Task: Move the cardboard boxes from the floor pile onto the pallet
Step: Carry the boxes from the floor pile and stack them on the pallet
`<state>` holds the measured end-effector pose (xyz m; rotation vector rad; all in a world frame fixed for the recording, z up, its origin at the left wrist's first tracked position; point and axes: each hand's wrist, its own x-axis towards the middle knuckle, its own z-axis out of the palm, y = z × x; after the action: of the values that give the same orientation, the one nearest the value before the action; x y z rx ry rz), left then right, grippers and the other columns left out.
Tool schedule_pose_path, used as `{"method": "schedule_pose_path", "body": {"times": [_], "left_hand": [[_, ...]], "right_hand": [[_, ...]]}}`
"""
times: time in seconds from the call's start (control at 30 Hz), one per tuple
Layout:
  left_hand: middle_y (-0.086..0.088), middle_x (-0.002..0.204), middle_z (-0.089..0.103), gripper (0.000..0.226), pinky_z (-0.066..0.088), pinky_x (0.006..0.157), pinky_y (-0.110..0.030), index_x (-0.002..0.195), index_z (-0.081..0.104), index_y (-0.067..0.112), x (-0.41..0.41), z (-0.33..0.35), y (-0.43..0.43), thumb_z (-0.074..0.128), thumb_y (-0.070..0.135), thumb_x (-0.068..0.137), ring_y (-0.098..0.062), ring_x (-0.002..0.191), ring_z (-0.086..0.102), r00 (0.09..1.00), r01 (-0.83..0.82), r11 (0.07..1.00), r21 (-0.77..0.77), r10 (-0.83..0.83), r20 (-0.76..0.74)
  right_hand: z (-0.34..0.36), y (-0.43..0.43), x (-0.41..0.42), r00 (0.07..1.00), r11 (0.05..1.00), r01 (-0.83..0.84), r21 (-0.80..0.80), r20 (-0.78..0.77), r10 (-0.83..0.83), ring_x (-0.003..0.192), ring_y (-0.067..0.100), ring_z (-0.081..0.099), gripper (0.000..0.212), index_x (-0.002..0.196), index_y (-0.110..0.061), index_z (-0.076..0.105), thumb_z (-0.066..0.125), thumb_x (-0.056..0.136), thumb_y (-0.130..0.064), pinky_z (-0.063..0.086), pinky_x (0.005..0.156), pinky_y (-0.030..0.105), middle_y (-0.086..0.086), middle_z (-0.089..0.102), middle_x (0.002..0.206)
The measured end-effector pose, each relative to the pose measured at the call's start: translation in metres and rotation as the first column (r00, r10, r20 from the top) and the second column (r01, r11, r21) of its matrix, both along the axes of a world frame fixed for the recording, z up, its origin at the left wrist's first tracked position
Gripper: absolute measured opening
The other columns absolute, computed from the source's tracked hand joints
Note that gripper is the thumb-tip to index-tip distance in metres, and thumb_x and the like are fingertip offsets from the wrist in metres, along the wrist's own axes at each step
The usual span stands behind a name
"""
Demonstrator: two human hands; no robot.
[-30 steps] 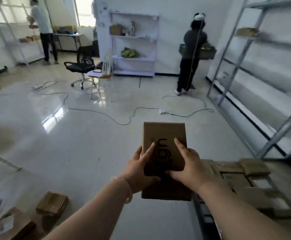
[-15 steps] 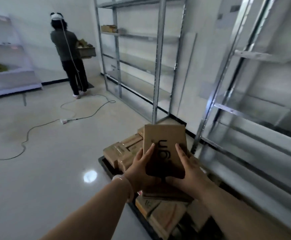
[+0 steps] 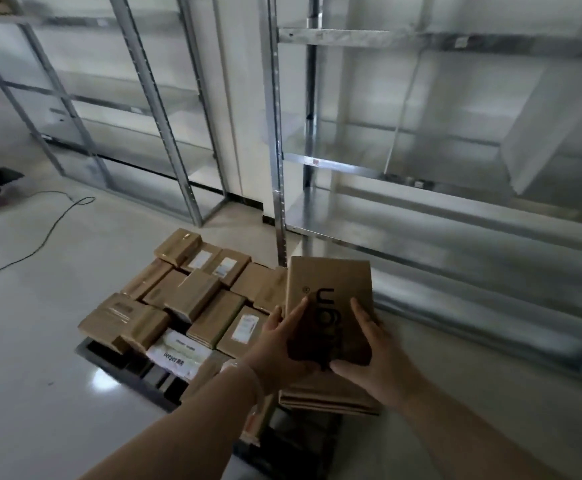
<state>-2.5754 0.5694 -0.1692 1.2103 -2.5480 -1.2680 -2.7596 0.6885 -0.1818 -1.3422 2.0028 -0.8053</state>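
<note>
— How many racks?
— Two, steel: the left rack (image 3: 127,109) and the right rack (image 3: 421,168), both cut off at the top.
— And pallets?
— One dark pallet (image 3: 123,368) on the floor, mostly covered. I count about twelve brown boxes (image 3: 192,296) on it, but they overlap, so that's not certain. There's also one white package (image 3: 178,355).
— The carried box?
— One printed box (image 3: 329,282), in the air over the pallet's near right corner. More cardboard (image 3: 327,398) sits under it; I can't tell if it's carried.
— Hands?
— The left hand (image 3: 275,348) and right hand (image 3: 372,351) grip its near end. One digit of each lies straight on top, and the rest are hidden underneath.
— Anything smaller?
— One cable (image 3: 40,233).
</note>
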Motion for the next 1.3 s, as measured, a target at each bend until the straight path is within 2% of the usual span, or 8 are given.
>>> {"method": "schedule_pose_path", "body": {"times": [0.13,0.33,0.53,0.77,0.87,1.07,1.17,1.3], "left_hand": [[0.01,0.158,-0.006,0.099,0.029,0.116,-0.037,0.129,-0.002,0.075,-0.037,-0.032,-0.009,0.075,0.034,0.082,-0.025,0.146,0.014,0.999,0.055,0.998,0.016,-0.055,-0.001],[0.009,0.148,0.005,0.092,0.027,0.099,-0.004,0.137,0.011,0.059,-0.084,-0.088,-0.046,0.076,0.023,0.082,-0.012,0.134,0.025,0.99,0.133,0.974,0.184,-0.123,-0.069],[0.012,0.158,-0.006,0.098,0.028,0.115,-0.028,0.153,0.008,0.046,-0.135,-0.142,-0.085,0.075,0.031,0.082,-0.018,0.145,0.015,0.954,0.288,0.923,0.256,-0.299,0.001],[0.022,0.129,0.006,0.095,0.029,0.108,-0.016,0.148,0.016,0.054,-0.205,-0.235,-0.111,0.076,0.032,0.077,-0.014,0.135,0.03,0.983,0.158,0.925,0.346,-0.179,0.031],[0.02,0.14,0.006,0.088,0.031,0.107,-0.015,0.149,0.02,0.049,-0.243,-0.284,-0.132,0.073,0.031,0.081,-0.013,0.134,0.03,0.989,0.113,0.924,0.365,-0.14,0.048],[0.012,0.158,0.002,0.079,0.033,0.103,-0.016,0.15,0.018,0.048,-0.306,-0.391,-0.183,0.066,0.033,0.089,-0.014,0.14,0.027,0.985,0.017,0.97,0.243,-0.057,0.161],[0.01,0.161,-0.001,0.08,0.032,0.115,-0.033,0.151,0.015,0.049,-0.329,-0.45,-0.209,0.064,0.034,0.09,-0.019,0.146,0.018,0.972,-0.017,0.974,0.226,-0.037,0.233],[0.005,0.162,0.002,0.078,0.029,0.116,-0.037,0.152,0.016,0.044,-0.349,-0.522,-0.234,0.062,0.028,0.091,-0.024,0.147,0.017,0.956,-0.04,0.989,0.143,-0.004,0.293]], "right_hand": [[-0.027,0.003,-0.025,0.992,0.993,0.116,0.026,0.052,-0.117,0.145,0.011,0.024,0.108,0.142,-0.059,0.001,0.083,0.075,-0.044,0.027,0.115,0.029,-0.008,0.015,0.161],[-0.073,-0.02,-0.06,0.955,0.95,0.25,0.189,0.116,-0.274,0.142,0.007,0.024,0.107,0.136,-0.065,0.002,0.085,0.071,-0.045,0.028,0.114,0.026,-0.01,0.016,0.16],[-0.127,-0.046,-0.095,0.894,0.872,0.39,0.296,0.106,-0.436,0.145,0.011,0.021,0.107,0.138,-0.059,0.0,0.084,0.074,-0.043,0.027,0.111,0.025,-0.011,0.011,0.162],[-0.209,-0.084,-0.164,0.872,0.835,0.367,0.409,0.16,-0.462,0.143,0.012,0.025,0.102,0.135,-0.064,-0.004,0.079,0.079,-0.043,0.029,0.113,0.029,-0.01,0.013,0.16],[-0.262,-0.112,-0.203,0.863,0.823,0.363,0.436,0.174,-0.473,0.143,0.013,0.026,0.101,0.135,-0.067,-0.004,0.078,0.081,-0.045,0.03,0.115,0.032,-0.01,0.015,0.159],[-0.386,-0.18,-0.271,0.91,0.855,0.3,0.423,0.142,-0.39,0.147,0.011,0.019,0.103,0.149,-0.058,-0.004,0.074,0.083,-0.047,0.023,0.107,0.022,-0.015,0.006,0.163],[-0.446,-0.213,-0.294,0.932,0.869,0.252,0.427,0.136,-0.337,0.147,0.014,0.022,0.104,0.15,-0.054,-0.006,0.074,0.084,-0.044,0.024,0.107,0.024,-0.013,0.007,0.164],[-0.516,-0.246,-0.315,0.945,0.87,0.221,0.441,0.125,-0.303,0.145,0.016,0.026,0.105,0.148,-0.058,-0.009,0.073,0.085,-0.044,0.03,0.109,0.031,-0.013,0.009,0.163]]}}
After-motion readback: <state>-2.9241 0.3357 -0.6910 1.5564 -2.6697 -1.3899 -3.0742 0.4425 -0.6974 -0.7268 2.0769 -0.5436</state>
